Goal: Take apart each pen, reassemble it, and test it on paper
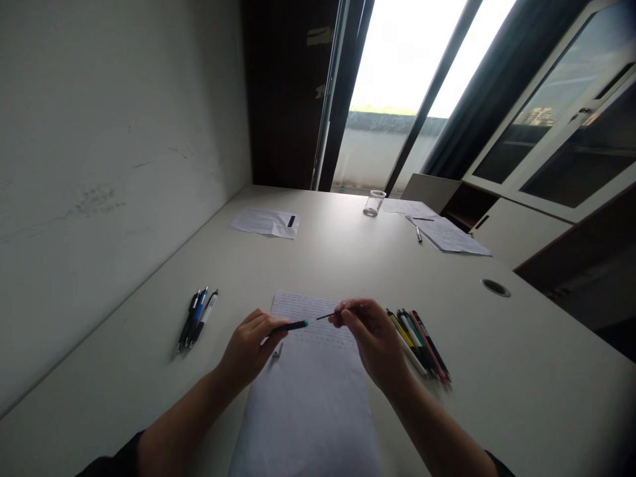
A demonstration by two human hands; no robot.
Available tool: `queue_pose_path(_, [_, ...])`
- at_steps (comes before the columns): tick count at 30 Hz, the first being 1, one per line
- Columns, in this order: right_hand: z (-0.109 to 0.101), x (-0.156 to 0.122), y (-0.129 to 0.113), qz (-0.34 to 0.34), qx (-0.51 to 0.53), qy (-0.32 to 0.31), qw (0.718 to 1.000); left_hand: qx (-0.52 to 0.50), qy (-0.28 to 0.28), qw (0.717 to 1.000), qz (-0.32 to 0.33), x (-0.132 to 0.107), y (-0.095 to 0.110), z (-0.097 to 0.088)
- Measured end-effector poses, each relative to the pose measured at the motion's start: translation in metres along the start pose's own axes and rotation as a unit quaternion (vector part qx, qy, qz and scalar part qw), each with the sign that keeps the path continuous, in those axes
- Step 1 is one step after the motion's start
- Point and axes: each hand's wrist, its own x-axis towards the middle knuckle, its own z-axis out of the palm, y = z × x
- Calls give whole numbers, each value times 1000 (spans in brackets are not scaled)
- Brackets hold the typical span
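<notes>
My left hand (248, 348) is closed around a dark pen barrel (291, 325) with a green tip that points right. My right hand (370, 334) pinches a thin dark refill (328, 315), whose end points toward the barrel's tip with a small gap between them. Both hands hover over a sheet of paper (311, 391) with handwriting at its top. A small pen part (277, 351) lies on the paper beside my left hand.
Three pens (196, 318) lie left of the sheet, and several coloured pens (420, 341) lie at its right. Farther back are a paper with a dark item (265, 222), a glass (373, 203), papers with a pen (447, 233) and a cable hole (495, 287).
</notes>
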Motion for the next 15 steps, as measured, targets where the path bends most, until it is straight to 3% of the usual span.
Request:
queue_pose_path(9, [8,-2,11,43,-132,-113,984,7,-6,1000,2,-1,0,-1])
queue_pose_path(15, [1,1,11,-4,-198,-85,976,17,-3,1000,4,0,-2,0])
